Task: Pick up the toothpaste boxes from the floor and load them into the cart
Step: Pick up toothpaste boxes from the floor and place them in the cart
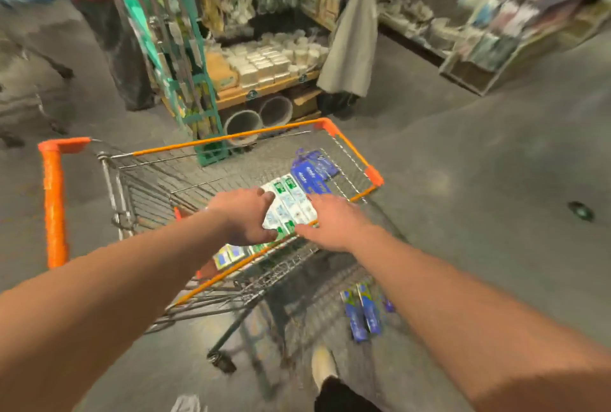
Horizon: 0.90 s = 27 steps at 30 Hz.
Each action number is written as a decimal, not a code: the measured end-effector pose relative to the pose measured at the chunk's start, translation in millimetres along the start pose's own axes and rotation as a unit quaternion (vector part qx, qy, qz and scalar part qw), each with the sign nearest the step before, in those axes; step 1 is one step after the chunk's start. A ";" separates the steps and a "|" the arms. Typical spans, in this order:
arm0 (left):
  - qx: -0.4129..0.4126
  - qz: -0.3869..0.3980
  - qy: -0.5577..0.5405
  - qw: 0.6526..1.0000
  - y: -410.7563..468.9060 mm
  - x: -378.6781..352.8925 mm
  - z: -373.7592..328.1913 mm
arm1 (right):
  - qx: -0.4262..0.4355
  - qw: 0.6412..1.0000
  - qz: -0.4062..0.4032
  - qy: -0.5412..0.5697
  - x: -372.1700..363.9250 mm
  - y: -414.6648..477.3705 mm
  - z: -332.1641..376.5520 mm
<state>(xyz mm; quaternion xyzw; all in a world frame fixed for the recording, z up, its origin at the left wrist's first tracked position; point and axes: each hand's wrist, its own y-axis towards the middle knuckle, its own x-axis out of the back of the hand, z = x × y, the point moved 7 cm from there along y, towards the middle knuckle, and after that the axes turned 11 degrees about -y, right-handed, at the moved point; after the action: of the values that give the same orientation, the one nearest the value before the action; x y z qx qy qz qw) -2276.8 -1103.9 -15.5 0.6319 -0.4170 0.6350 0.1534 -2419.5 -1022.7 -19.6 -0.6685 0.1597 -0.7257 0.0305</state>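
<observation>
Both hands are clamped on one load: the left hand (244,216) wraps the left side of a bundle of green-and-white boxes (291,205), and the right hand (334,223) takes the right side, seemingly pinching it between thumb and fingers, though motion blur softens the fingertips. The bundle sits between the two hands, just above the near orange rim of the cart (228,137) and partly over the basket. Its long axis runs roughly from 11 to 5 o'clock, with the far ends pointing into the cart.

The move ahead looks like a lowering into the basket, toward 12 o'clock from the hands. Blue boxes (310,176) already lie in the far right corner at about 1 o'clock from the bundle, and a few more box ends (228,254) show at 7 o'clock, inside the near wall.

Still on the floor (496,180) is a pair of blue packs (360,315) — at 5 o'clock from the hands, beside the cart's underframe, lying close to 12-to-6. The right hand is the nearer one to them.
</observation>
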 end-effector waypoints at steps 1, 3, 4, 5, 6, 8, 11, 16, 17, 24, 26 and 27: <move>-0.014 -0.004 0.000 1.000 2.5 2.0 -21.2 | -0.009 1.000 -0.010 -0.004 3.0 -15.7 -16.7; -0.044 -0.011 0.000 0.999 10.5 4.1 -65.4 | -0.033 0.999 -0.022 0.002 6.7 -45.3 -53.0; -0.060 -0.011 0.001 0.998 15.4 3.2 -88.7 | -0.047 0.999 -0.022 0.006 6.9 -58.7 -72.5; -0.076 -0.010 0.002 0.997 21.3 0.8 -112.0 | -0.062 0.998 -0.023 0.005 5.7 -70.6 -92.8; -0.090 -0.009 -0.001 0.996 27.3 -1.4 -135.1 | -0.077 0.997 -0.024 0.000 4.4 -81.5 -113.7; -0.109 -0.007 -0.007 0.994 42.4 -9.0 -178.9 | -0.100 0.995 -0.025 -0.002 -0.8 -100.5 -155.8; -0.117 0.002 0.007 0.993 69.3 -26.8 -239.9 | -0.114 0.993 -0.015 0.017 -16.8 -122.2 -219.5; -0.109 0.017 0.017 0.994 117.0 -63.8 -316.3 | -0.105 0.994 0.006 0.019 -51.4 -128.0 -308.1; -0.105 0.023 0.017 0.994 128.2 -74.5 -327.0 | -0.102 0.995 0.012 0.019 -61.0 -123.6 -324.6; -0.086 0.083 0.013 0.993 196.3 -166.6 -360.2 | -0.118 0.990 0.051 0.049 -148.1 -78.8 -393.6; -0.097 0.090 0.019 0.991 221.2 -191.6 -360.2 | -0.131 0.988 0.061 0.062 -180.9 -65.9 -402.9; -0.102 0.096 0.018 0.990 234.7 -203.9 -358.3 | -0.139 0.986 0.063 0.070 -198.7 -60.1 -407.1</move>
<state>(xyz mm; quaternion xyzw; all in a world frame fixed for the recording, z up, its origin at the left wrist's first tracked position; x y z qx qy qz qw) -2656.5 -919.0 -231.5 0.5590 -0.5353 0.6119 0.1630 -2787.5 -836.8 -216.5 -0.6021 0.3030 -0.7382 -0.0285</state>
